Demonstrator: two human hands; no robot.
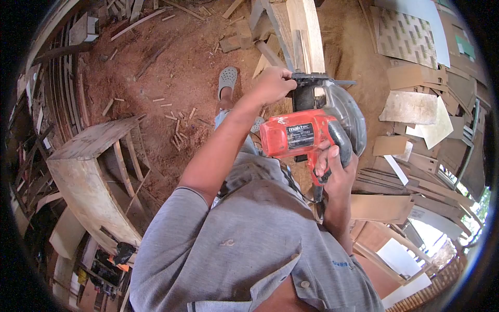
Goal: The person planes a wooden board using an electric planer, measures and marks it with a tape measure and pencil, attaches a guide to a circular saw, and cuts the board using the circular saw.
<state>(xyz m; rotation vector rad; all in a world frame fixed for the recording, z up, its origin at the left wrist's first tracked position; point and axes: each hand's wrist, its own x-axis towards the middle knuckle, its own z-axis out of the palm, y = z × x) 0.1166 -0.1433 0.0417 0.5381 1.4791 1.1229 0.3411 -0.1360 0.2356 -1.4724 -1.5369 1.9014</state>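
Note:
A red and black circular saw (pixel 304 132) lies across the near end of a long light wooden plank (pixel 306 36). My right hand (pixel 337 165) is wrapped around its rear handle, fingers curled near the trigger. At the front left corner of the saw's black base plate, my left hand (pixel 273 86) is closed, its fingertips pinching the plate's edge. The dark blade guard (pixel 349 117) covers the right side of the saw, and the blade itself is hidden. A cord runs down from the handle toward my shirt.
A worn wooden cabinet frame (pixel 93 177) stands at left. Offcuts (pixel 179 125) and sawdust litter the reddish floor. Boards and sheet scraps (pixel 410 109) are piled along the right. My foot in a grey clog (pixel 227 78) is left of the plank.

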